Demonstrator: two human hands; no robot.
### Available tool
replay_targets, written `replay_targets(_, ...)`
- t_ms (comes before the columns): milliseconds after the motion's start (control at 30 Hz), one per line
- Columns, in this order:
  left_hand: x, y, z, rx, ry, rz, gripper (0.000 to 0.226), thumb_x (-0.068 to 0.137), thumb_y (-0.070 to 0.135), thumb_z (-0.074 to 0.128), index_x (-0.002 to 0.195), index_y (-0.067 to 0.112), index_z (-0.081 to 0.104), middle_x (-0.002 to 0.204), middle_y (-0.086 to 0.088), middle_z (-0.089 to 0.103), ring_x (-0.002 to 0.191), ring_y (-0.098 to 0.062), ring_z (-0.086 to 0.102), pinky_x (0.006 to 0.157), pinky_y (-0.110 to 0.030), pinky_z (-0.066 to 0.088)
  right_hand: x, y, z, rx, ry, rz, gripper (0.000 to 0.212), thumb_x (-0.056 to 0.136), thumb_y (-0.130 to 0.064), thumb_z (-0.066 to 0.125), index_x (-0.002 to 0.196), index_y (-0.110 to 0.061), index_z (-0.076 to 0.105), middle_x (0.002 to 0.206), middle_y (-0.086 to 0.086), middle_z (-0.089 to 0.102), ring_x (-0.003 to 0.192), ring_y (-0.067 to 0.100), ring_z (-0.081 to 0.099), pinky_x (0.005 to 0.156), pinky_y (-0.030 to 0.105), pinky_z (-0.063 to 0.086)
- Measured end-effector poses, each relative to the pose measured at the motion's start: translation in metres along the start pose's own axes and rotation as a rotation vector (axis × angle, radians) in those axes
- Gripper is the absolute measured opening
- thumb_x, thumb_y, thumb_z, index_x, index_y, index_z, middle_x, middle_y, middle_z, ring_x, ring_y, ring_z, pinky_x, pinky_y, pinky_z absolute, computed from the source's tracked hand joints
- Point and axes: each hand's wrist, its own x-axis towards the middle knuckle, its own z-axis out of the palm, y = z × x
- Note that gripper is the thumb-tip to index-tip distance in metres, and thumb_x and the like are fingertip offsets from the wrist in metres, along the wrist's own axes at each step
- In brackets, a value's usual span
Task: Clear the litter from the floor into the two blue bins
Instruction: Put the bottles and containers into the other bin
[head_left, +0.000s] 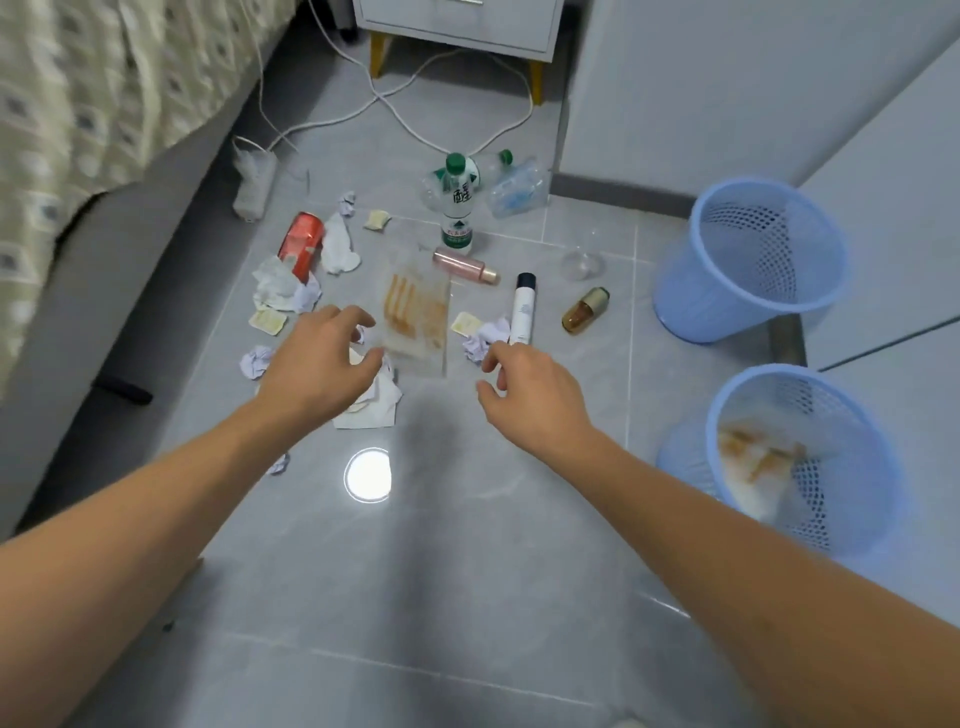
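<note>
Litter is spread over the grey floor. A stained clear plastic wrapper (418, 312) lies in the middle. My left hand (322, 358) hovers just left of it, above crumpled white paper (376, 402), fingers loosely curled and holding nothing. My right hand (524, 387) hovers right of the wrapper near a paper ball (483, 338), also holding nothing. A red can (301, 244), green-capped water bottle (457, 208), pink bottle (465, 265), white spray tube (522, 309) and amber bottle (584, 312) lie further off. The far blue bin (748, 260) looks unfilled. The near blue bin (800, 457) holds a stained wrapper.
A bed (78, 104) with a grey base runs along the left. A power strip (254, 187) and white cables (395, 109) lie by a nightstand (457, 26) at the back. White cabinets (883, 182) stand at the right behind the bins. A clear cup (582, 265) lies near the far bin.
</note>
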Motion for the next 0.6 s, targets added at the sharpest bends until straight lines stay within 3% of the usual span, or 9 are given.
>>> replay_targets(133,-0.008,0.078,-0.062,0.008,-0.063,0.008,0.038,0.094,0.04,0.058,0.128,0.023,0.058,0.11,0.001,0.063,0.109,-0.022,0.055,0.083,-0.04,0.05,-0.024,0.007,-0.09,0.002,-0.049,0.09,0.021,0.095,-0.037,0.059,0.113,-0.026,0.06,0.099,-0.007,0.059,0.089,0.02,0.062,0.07,0.032,0.046)
replay_targets(333,0.026,0.155,-0.145,-0.05,-0.054,-0.012,0.039,0.094,0.039,0.059,0.129,0.022,0.058,0.11,0.0,0.063,0.107,-0.021,0.057,0.086,-0.038,0.05,-0.014,-0.001,-0.205,0.0,-0.06,0.123,0.021,0.094,-0.035,0.059,0.113,-0.026,0.059,0.099,-0.003,0.06,0.089,0.021,0.061,0.073,0.037,0.051)
replay_targets(600,0.106,0.131,-0.163,-0.12,-0.068,-0.058,0.042,0.093,0.039,0.06,0.132,0.024,0.055,0.113,0.0,0.064,0.107,-0.022,0.059,0.087,-0.043,0.054,0.065,-0.007,-0.203,0.029,-0.059,0.185,0.02,0.092,-0.033,0.061,0.109,-0.024,0.057,0.104,-0.003,0.057,0.087,0.021,0.061,0.075,0.038,0.051)
